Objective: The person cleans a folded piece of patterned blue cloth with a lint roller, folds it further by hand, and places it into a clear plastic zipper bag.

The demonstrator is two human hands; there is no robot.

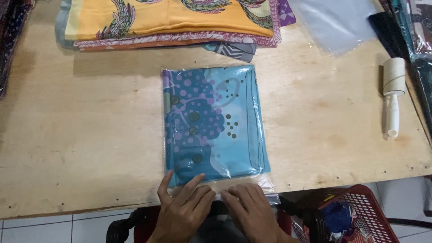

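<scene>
A folded blue cloth with purple dots and dark circles (pixel 211 121) lies inside a clear plastic bag (pixel 243 182) in the middle of a wooden table (pixel 90 135). The bag's open end reaches the table's near edge. My left hand (pixel 182 207) and my right hand (pixel 247 209) lie side by side, palms down, fingers pressing the bag's flap at that edge. Neither hand lifts anything.
A stack of folded patterned cloths, yellow on top (pixel 171 20), lies at the far edge. Empty clear bags (pixel 335 22) rest at the far right. A white lint roller (pixel 393 94) lies at the right. A red plastic basket (pixel 355 216) stands on the tiled floor below.
</scene>
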